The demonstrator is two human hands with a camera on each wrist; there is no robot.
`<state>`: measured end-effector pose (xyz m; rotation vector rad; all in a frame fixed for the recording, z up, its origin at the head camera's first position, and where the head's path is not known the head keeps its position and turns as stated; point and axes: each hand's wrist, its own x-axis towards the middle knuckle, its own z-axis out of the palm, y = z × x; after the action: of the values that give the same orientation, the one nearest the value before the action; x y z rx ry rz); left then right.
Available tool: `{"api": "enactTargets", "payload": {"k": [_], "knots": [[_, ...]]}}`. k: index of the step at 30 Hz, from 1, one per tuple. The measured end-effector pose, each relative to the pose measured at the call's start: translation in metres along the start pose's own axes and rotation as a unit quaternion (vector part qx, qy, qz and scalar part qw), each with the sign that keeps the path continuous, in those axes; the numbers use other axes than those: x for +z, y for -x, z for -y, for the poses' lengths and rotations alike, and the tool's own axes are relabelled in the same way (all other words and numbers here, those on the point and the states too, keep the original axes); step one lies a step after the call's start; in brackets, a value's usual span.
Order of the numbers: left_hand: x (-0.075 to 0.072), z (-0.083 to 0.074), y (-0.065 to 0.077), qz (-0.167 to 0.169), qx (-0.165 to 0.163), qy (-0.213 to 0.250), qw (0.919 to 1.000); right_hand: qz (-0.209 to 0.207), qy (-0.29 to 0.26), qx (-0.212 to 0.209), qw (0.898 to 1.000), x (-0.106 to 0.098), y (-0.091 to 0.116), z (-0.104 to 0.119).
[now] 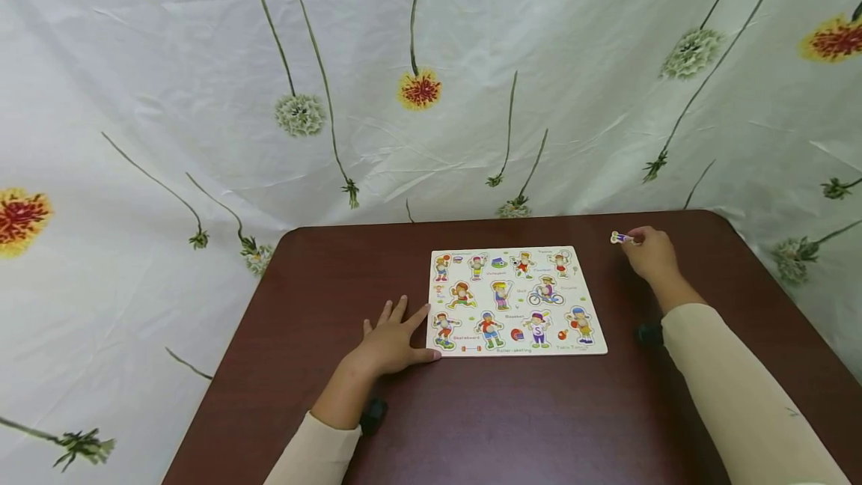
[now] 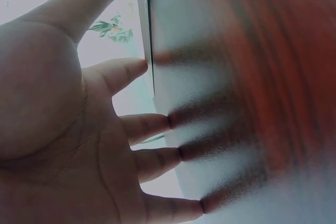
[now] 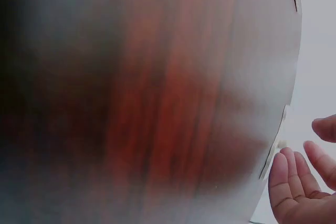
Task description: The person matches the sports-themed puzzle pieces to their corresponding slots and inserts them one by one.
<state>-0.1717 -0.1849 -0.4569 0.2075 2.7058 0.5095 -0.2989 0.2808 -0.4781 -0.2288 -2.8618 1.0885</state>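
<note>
A white puzzle board (image 1: 517,302) with pictures of children at sports lies on the brown table. My left hand (image 1: 390,343) is spread at its left side; thumb and forefinger touch the board's edge, and the other fingertips rest on the table. The left wrist view shows the palm (image 2: 58,124) and the board's thin edge (image 2: 144,19). At the far right, my right hand (image 1: 653,253) is beside a small puzzle piece (image 1: 621,238). In the right wrist view that piece (image 3: 274,142) lies edge-on at the fingertips (image 3: 279,166), with thumb and forefinger apart.
The brown table (image 1: 498,410) has rounded back corners. Behind it hangs a white cloth (image 1: 377,36) printed with flowers. Dark bands with small devices (image 1: 373,416) sit at both wrists.
</note>
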Motion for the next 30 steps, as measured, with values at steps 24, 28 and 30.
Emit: {"api": "enactTargets", "payload": {"k": [24,28,30], "knots": [[0.000,0.001,0.001,0.001,0.002,0.004,1.0000,0.065,0.076,-0.001,0.995,-0.001,-0.011,-0.003],[0.001,0.002,0.001,0.002,0.002,0.003,1.0000,0.068,0.087,-0.008,0.994,0.000,-0.009,0.000],[0.001,0.003,0.000,0.001,0.001,0.002,1.0000,0.069,0.084,-0.011,0.994,0.001,-0.007,0.001]]}}
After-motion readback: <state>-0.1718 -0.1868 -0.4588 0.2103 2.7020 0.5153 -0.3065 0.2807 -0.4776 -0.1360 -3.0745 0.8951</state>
